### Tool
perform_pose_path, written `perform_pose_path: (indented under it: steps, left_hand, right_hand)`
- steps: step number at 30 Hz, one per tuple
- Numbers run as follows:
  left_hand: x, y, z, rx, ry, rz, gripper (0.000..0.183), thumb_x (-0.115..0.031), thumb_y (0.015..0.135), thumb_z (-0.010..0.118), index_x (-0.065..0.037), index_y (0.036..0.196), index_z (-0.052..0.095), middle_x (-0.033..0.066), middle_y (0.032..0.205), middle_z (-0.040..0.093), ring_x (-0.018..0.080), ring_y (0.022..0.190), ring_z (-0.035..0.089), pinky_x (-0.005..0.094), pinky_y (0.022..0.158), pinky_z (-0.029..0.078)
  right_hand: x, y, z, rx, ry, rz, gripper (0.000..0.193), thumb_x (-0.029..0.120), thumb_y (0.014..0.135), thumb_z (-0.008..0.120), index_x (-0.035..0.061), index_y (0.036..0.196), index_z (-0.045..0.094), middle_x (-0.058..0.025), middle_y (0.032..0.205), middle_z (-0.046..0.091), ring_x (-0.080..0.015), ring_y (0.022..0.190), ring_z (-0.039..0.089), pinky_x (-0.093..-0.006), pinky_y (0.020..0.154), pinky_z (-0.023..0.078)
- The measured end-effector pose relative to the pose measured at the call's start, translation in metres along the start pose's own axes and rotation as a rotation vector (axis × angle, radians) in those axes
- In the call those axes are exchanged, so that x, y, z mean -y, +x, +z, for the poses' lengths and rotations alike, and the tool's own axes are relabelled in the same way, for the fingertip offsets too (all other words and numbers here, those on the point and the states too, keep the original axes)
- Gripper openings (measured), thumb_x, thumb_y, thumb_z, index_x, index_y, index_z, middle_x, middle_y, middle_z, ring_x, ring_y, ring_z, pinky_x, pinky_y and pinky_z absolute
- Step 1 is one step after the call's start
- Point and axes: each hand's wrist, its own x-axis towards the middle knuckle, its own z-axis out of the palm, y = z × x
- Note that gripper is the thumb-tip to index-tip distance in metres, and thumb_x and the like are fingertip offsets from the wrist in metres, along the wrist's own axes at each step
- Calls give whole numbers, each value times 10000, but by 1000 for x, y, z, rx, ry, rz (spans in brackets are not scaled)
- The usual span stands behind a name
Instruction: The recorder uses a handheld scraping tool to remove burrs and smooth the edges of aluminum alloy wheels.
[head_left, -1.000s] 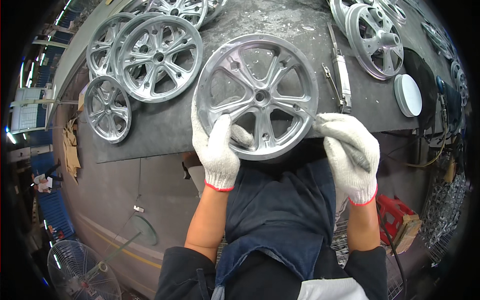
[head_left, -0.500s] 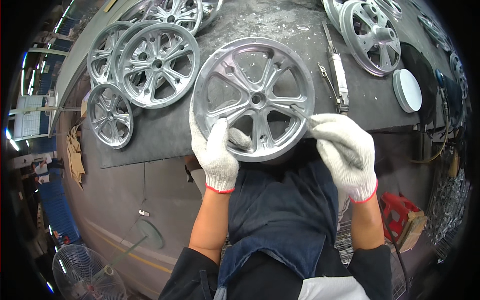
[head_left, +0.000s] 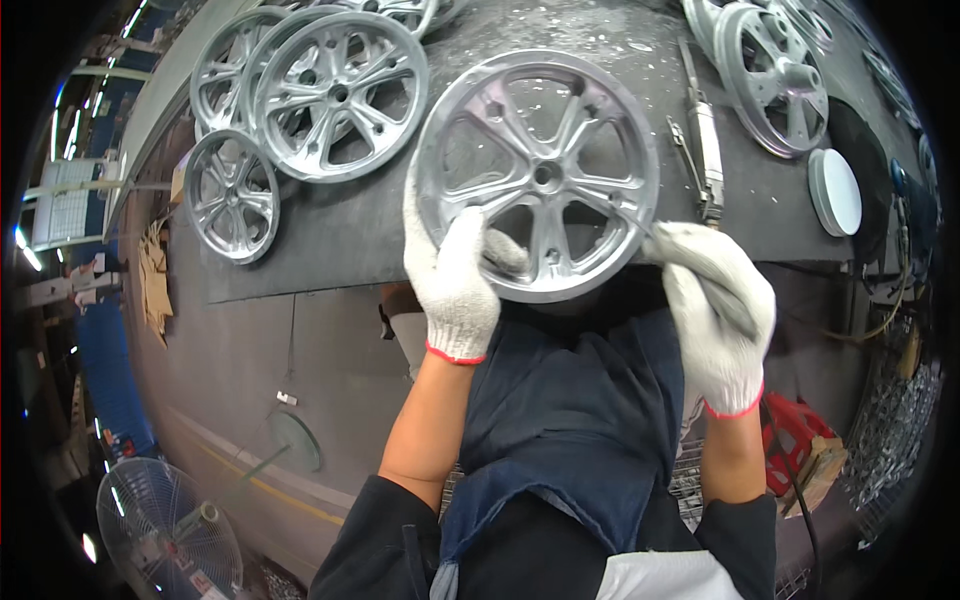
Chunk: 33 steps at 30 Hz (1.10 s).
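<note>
A silvery cast wheel (head_left: 548,225) with several spokes and a centre hole is held up over the table's front edge, its face turned to me. My left hand (head_left: 455,285), in a white knit glove with a red cuff, grips its lower left rim. The thumb lies on the front and other fingers show through a gap between spokes. At the lower right rim my gloved right hand (head_left: 722,310) is closed around a thin, dark, rod-like tool (head_left: 634,223). Its tip reaches over the wheel's right side; most of the tool is hidden in the glove.
More wheels (head_left: 340,130) lean in a stack at the left, with a smaller wheel (head_left: 233,196) nearer. A slim air tool (head_left: 706,160) lies on the grey table (head_left: 330,235). Other wheels (head_left: 772,85) and white discs (head_left: 834,192) are at the right. A fan (head_left: 168,540) stands lower left.
The view has shifted, so the wheel and table sit higher and further right. My right hand has drawn the tool slightly down and outward at the wheel's right side. My left grip is unchanged.
</note>
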Motion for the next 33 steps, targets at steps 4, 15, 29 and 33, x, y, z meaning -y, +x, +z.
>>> perform_pose_path:
  steps: [4, 15, 29, 33]
  left_hand:
    - [3, 2, 1, 15, -12, 17, 709, 16, 997, 495, 6, 1664, 254, 246, 1110, 739, 212, 590, 690, 318, 549, 593]
    - [6, -1, -1, -3, 22, 32, 676, -8, 1014, 506, 6, 1651, 282, 256, 1080, 751, 242, 597, 711, 341, 550, 602]
    - [8, -1, -5, 18, -54, 37, 728, 53, 1029, 468, -8, 1698, 186, 263, 1431, 589, 234, 950, 758, 287, 618, 603]
    - [11, -1, -11, 72, -29, 23, 695, -61, 1084, 479, -23, 1706, 171, 246, 1532, 512, 250, 1013, 750, 285, 625, 609]
  right_hand:
    - [20, -14, 3, 113, 136, -96, 301, -164, 771, 715, -10, 1026, 756, -206, 1078, 782, -320, 975, 782, -381, 878, 632]
    - [17, -25, 28, 209, 27, -182, 332, -71, 780, 791, 36, 1094, 777, -188, 1116, 780, -354, 991, 775, -393, 854, 621]
    - [25, -22, 27, 186, 31, -80, 294, -114, 812, 770, -4, 1084, 764, -177, 1071, 785, -333, 1021, 775, -388, 902, 615]
    - [33, -20, 25, 238, 61, -87, 279, -102, 798, 782, -5, 1060, 769, -185, 1065, 783, -333, 1009, 776, -387, 896, 615]
